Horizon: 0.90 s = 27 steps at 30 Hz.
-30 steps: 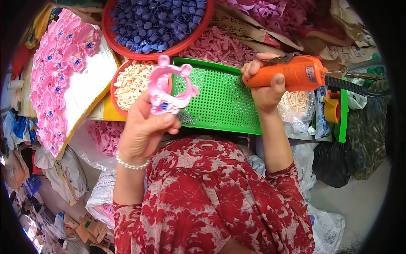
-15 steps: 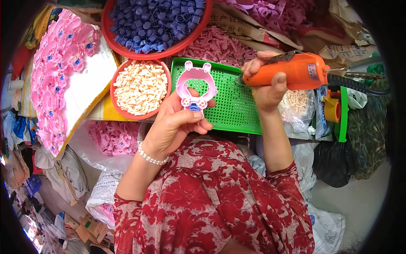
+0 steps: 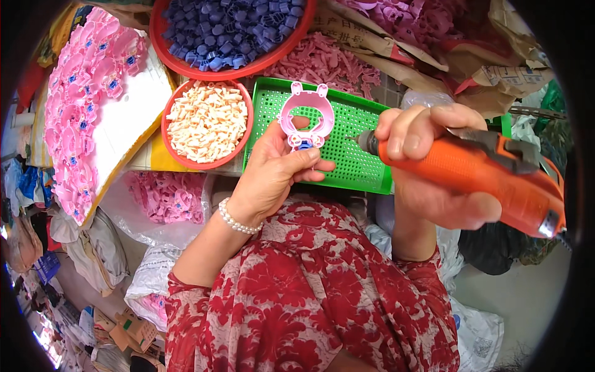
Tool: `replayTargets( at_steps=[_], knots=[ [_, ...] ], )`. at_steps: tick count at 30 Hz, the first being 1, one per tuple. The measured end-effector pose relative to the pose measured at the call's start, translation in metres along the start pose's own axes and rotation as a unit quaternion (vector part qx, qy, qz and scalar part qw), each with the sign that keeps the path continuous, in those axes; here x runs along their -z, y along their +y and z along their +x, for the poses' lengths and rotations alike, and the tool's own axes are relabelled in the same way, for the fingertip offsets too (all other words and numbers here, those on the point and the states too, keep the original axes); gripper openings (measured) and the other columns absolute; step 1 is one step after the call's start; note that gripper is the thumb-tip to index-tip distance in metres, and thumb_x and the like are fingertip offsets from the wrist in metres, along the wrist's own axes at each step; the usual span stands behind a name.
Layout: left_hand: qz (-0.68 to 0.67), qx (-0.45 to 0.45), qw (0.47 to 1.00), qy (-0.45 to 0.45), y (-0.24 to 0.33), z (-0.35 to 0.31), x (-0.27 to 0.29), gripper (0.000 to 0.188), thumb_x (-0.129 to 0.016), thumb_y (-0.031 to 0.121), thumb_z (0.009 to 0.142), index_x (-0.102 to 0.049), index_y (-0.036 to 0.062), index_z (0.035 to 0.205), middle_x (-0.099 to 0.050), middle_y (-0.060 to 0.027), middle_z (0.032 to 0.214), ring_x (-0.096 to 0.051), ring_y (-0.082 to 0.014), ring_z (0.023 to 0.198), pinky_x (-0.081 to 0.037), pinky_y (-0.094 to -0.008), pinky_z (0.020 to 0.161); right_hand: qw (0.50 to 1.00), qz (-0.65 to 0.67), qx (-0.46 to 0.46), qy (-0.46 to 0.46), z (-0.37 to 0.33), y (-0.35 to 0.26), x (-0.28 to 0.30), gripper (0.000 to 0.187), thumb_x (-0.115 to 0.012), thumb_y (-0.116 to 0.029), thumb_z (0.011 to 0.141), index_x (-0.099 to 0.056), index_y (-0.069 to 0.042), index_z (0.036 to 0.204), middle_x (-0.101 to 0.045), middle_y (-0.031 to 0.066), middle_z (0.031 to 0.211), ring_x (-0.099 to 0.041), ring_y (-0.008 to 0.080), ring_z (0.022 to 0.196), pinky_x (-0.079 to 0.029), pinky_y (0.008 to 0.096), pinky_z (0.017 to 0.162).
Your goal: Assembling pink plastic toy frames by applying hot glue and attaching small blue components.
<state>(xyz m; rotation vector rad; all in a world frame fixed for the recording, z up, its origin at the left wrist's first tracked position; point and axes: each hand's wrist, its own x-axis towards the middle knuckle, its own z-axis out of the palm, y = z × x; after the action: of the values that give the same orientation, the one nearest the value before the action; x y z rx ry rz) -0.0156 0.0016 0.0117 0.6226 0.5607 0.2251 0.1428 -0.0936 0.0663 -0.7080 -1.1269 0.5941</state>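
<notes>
A pink plastic ring-shaped piece [image 3: 323, 105] with two small ears and a blue part at its base is pinched between the thumb and fingers of my left hand [image 3: 273, 164], above a green perforated tray [image 3: 372, 180]. A pearl bracelet circles that wrist. My right hand [image 3: 427, 167] is wrapped round an orange electric screwdriver [image 3: 471, 177]. Its dark tip points left toward the pink piece, with a gap between them. Whether a bit sticks out of the tip is hard to make out.
A red bowl of cream-coloured small parts [image 3: 207, 124] stands left of the tray, with a larger red bowl of blue parts [image 3: 229, 31] behind it. Many pink assembled pieces [image 3: 87, 118] lie on a white board at the left. Pink loose parts [image 3: 325, 65] are heaped behind the tray.
The screwdriver has come closer and lower, swinging so its back end tilts down to the right. My left hand has shifted slightly right with the pink piece.
</notes>
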Motion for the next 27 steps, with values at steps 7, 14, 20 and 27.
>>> replayTargets(
  at_steps=[7, 14, 20, 27],
  knots=[
    [-0.008, 0.018, 1.0, -0.002, -0.004, 0.0, -0.002, 0.037, -0.055, -0.001, 0.083, -0.037, 0.0045, 0.115, -0.057, -0.008, 0.095, -0.065, -0.0182, 0.075, -0.054, -0.0221, 0.06, 0.999, 0.038, -0.008, -0.025, -0.005, 0.005, -0.014, 0.087, -0.052, -0.072, 0.072, -0.042, 0.0, 0.12, -0.054, 0.0047, 0.087, -0.053, 0.0185, 0.077, -0.041, 0.0363, 0.076],
    [-0.007, 0.018, 1.0, 0.003, -0.004, 0.001, 0.0, 0.036, -0.056, 0.0, 0.083, -0.038, 0.0048, 0.114, -0.057, -0.0077, 0.094, -0.065, -0.0173, 0.074, -0.054, -0.0225, 0.06, 0.999, 0.036, -0.027, -0.019, -0.008, 0.013, -0.016, 0.085, -0.05, -0.072, 0.074, -0.041, -0.001, 0.12, -0.054, 0.0045, 0.086, -0.053, 0.0184, 0.076, -0.042, 0.0366, 0.076],
    [-0.001, 0.014, 1.0, 0.005, -0.004, 0.002, -0.001, 0.036, -0.056, 0.0, 0.083, -0.039, 0.0045, 0.114, -0.057, -0.0077, 0.094, -0.065, -0.0167, 0.073, -0.054, -0.0224, 0.06, 0.999, 0.027, -0.026, -0.016, -0.007, 0.016, -0.015, 0.085, -0.05, -0.072, 0.074, -0.041, -0.001, 0.12, -0.054, 0.0044, 0.085, -0.052, 0.0184, 0.075, -0.042, 0.0368, 0.076],
    [-0.008, 0.011, 1.0, 0.004, -0.004, 0.002, -0.002, 0.035, -0.056, -0.001, 0.083, -0.038, 0.0038, 0.112, -0.059, -0.0082, 0.094, -0.065, -0.0165, 0.072, -0.054, -0.022, 0.059, 0.998, 0.025, -0.061, 0.021, -0.01, 0.02, -0.019, 0.084, -0.048, -0.072, 0.075, -0.042, -0.001, 0.119, -0.054, 0.0053, 0.082, -0.053, 0.0185, 0.075, -0.043, 0.0375, 0.074]
  ],
)
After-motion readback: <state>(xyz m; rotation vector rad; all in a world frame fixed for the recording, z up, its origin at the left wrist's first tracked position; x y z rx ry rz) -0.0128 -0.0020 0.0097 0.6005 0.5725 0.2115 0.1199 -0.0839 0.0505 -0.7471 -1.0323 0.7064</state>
